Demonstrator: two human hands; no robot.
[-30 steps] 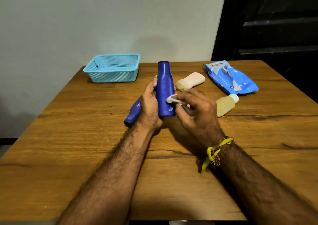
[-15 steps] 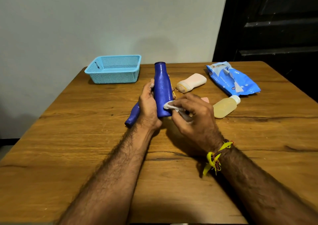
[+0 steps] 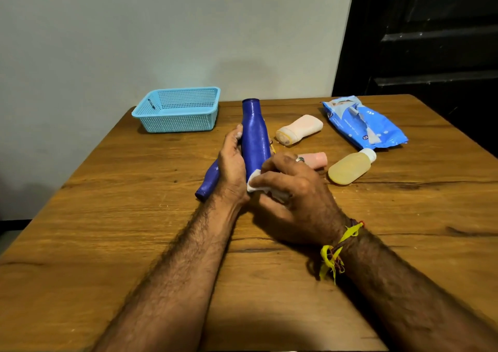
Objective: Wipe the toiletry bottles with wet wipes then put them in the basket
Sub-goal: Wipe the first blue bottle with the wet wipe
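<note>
1. The blue basket (image 3: 176,109) stands at the far left of the worktop (image 3: 107,217), well apart from the hands; nothing shows inside it through the mesh.
2. A second blue bottle (image 3: 208,180) lies flat on the worktop, partly hidden behind the left hand.
3. The left hand (image 3: 231,167) holds the upright blue bottle (image 3: 254,133) near its lower half, fingers curled round the far side and thumb on the near side, neck pointing up and away.
4. The right hand (image 3: 292,190) pinches a white wet wipe (image 3: 256,184) between thumb and fingers, pressing it against the bottle's bottom end, just beside the left palm.
5. To do this wipe well, I would keep the left grip firm and turn the bottle a little at a time, so the wipe meets each side. The part under the left fingers looks likely to be missed; shifting that grip towards the neck would expose it.
6. Further right lie a pale peach bottle (image 3: 299,130), a small pink bottle (image 3: 315,159) and a clear yellowish bottle (image 3: 350,167), all on their sides, not yet in the basket.
7. The blue wipes pack (image 3: 366,124) lies at the far right, torn open.
</note>
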